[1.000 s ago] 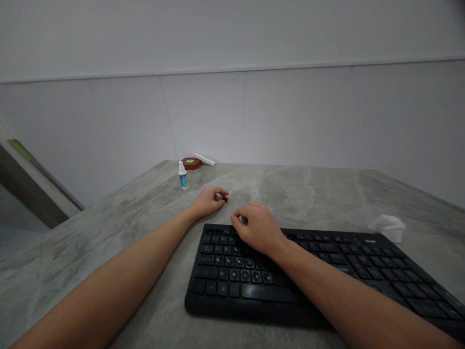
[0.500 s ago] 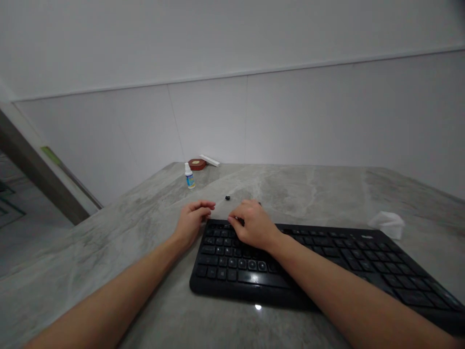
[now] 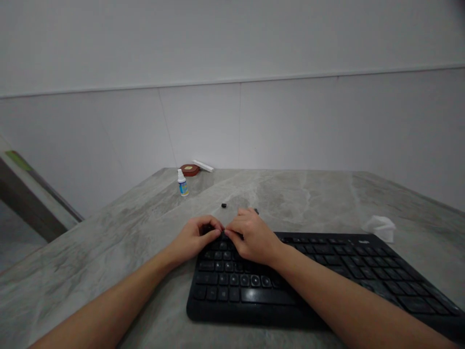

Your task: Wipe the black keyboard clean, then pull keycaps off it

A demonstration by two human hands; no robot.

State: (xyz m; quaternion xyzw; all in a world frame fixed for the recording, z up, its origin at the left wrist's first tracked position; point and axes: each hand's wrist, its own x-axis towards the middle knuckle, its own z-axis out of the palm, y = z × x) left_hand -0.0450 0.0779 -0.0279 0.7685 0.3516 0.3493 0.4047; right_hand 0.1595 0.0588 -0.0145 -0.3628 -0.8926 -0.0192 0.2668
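Observation:
A black keyboard [image 3: 269, 295] lies on the grey marbled table in front of me. Over its upper left corner, my left hand [image 3: 198, 235] pinches thumb and forefinger together. My right hand [image 3: 249, 232] meets it there, also with thumb and forefinger pressed together, and the fingertips of both nearly touch. Whatever lies between them is too small and hidden to make out. Just beyond the hands sits a small black piece [image 3: 224, 205], loose on the table. Another dark bit [image 3: 256, 211] shows behind my right knuckles, partly covered.
A small white-capped bottle with a blue and yellow label [image 3: 183, 184] stands at the far left. Behind it are a reddish-brown box [image 3: 189, 170] and a white strip [image 3: 203, 166]. Crumpled white tissue [image 3: 379, 228] lies by the keyboard's far edge. A pale wall borders the table's back.
My left hand has moved right, from beside the keyboard's corner to over it, and its fingers have closed to meet my right fingertips. The view has shifted slightly.

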